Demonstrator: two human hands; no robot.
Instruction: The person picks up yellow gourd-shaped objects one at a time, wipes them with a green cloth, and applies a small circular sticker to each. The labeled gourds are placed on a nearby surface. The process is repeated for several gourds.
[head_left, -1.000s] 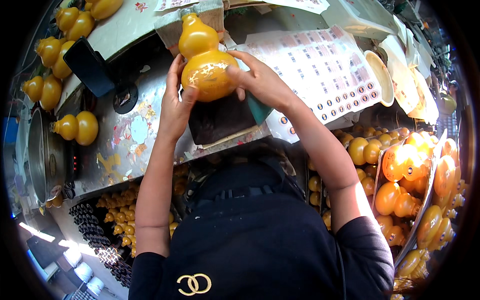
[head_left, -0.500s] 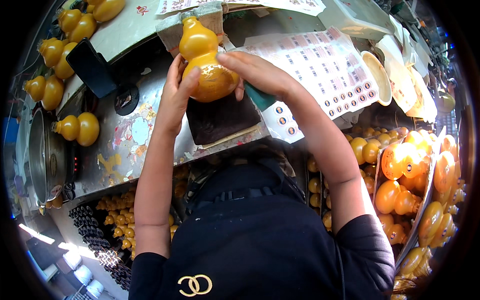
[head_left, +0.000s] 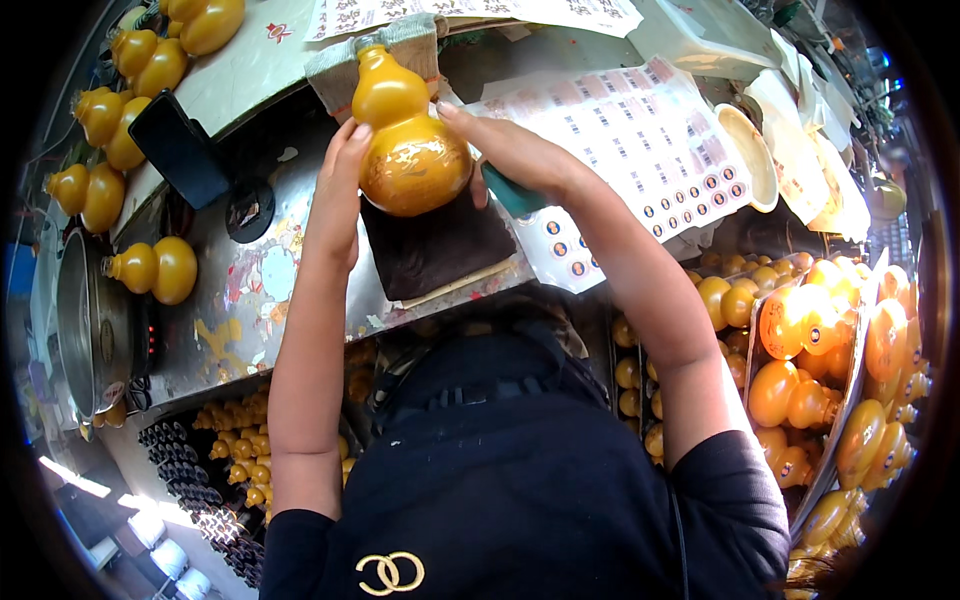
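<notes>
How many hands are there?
2: the left hand on the left side of the yellow gourd-shaped bottle, the right hand on its right; both are partly hidden.

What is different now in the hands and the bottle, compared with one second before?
The thumbs of the left hand and right hand have moved up the yellow bottle toward its narrow waist, leaving its lower bulb less covered. Both hands still hold it; the dark phone stays propped at the left.

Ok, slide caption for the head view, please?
Two bare hands hold a glossy yellow gourd-shaped bottle by a flat dark-brown pad.
</notes>
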